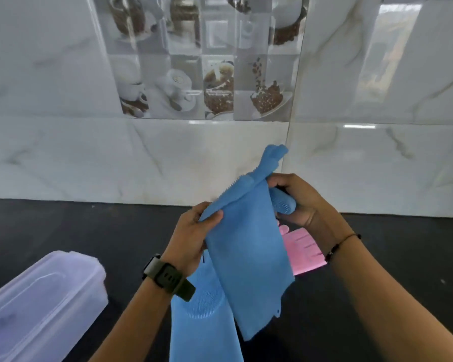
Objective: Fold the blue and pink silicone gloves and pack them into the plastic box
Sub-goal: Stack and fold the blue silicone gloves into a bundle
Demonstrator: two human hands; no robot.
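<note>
A blue silicone glove (pixel 246 257) hangs above the dark counter, cuff down, its fingers bunched upward near the wall. My left hand (pixel 194 231) pinches its upper left edge, and my right hand (pixel 298 202) grips its finger end. A second blue glove (pixel 202 325) lies flat on the counter beneath my left wrist, bristle patch up. A pink glove (pixel 302 250) lies on the counter behind the held glove, partly hidden by it and by my right wrist. The clear plastic box (pixel 37 304) sits at the lower left with its lid on.
The black countertop (pixel 63 226) runs under everything and ends at a white marble-tiled wall (pixel 141 158) with coffee-picture tiles. My left wrist wears a dark watch, and a thin bracelet circles my right wrist.
</note>
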